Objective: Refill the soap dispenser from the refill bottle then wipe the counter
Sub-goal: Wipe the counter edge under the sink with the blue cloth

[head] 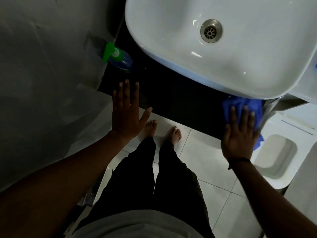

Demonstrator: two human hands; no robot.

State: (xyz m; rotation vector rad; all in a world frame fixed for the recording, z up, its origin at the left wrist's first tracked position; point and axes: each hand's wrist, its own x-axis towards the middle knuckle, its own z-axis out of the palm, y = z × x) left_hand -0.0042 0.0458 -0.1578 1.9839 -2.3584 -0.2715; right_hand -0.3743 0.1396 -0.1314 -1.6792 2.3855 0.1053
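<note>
A soap dispenser (120,60) with a green pump and clear blue body stands on the black counter (180,98), at its left end by the wall. My left hand (127,110) lies flat and open on the counter's front edge, just below the dispenser and not touching it. My right hand (240,134) presses flat on a blue cloth (240,104) at the counter's right end, under the basin's rim. No refill bottle is in view.
A white basin (223,48) with a metal drain (211,30) sits on the counter. A grey wall (42,66) closes the left side. A white toilet (277,157) stands at the right. My bare feet (163,131) are on white floor tiles.
</note>
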